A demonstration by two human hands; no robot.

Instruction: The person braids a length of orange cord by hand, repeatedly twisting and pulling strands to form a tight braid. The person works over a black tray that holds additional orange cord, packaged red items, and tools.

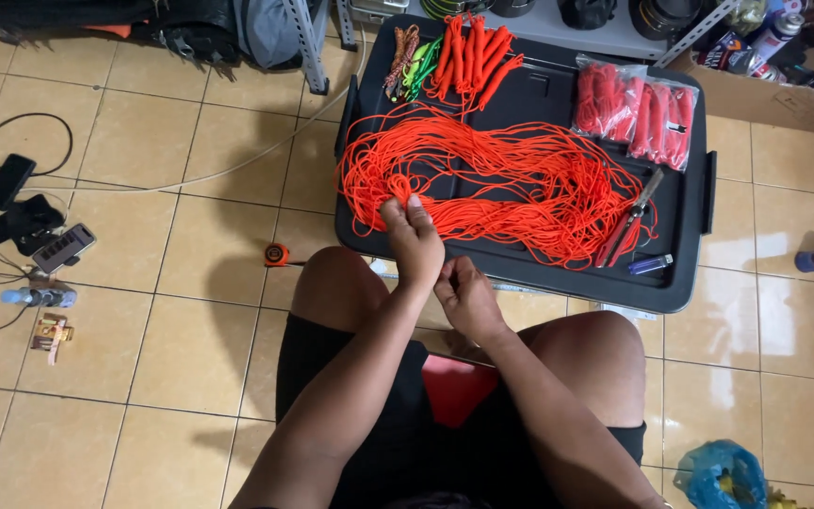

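Observation:
A big loose tangle of orange cord (511, 179) lies spread over a black plastic lid (690, 273) on the tiled floor in front of my knees. My left hand (412, 240) reaches onto the lid's near edge and pinches a strand of the cord at the tangle's left end. My right hand (466, 297) sits just below it, closed near the lid's front edge; whether it grips the same strand is hidden. Red-handled scissors (628, 219) rest on the cord at the right.
Finished orange cord bundles (473, 52), smaller green and brown ones (409, 64) and bagged red cord (635, 108) lie at the lid's far side. A blue lighter (650, 265), a tape measure (277, 254), phones and cables (30, 217) and a blue bag (723, 476) are around.

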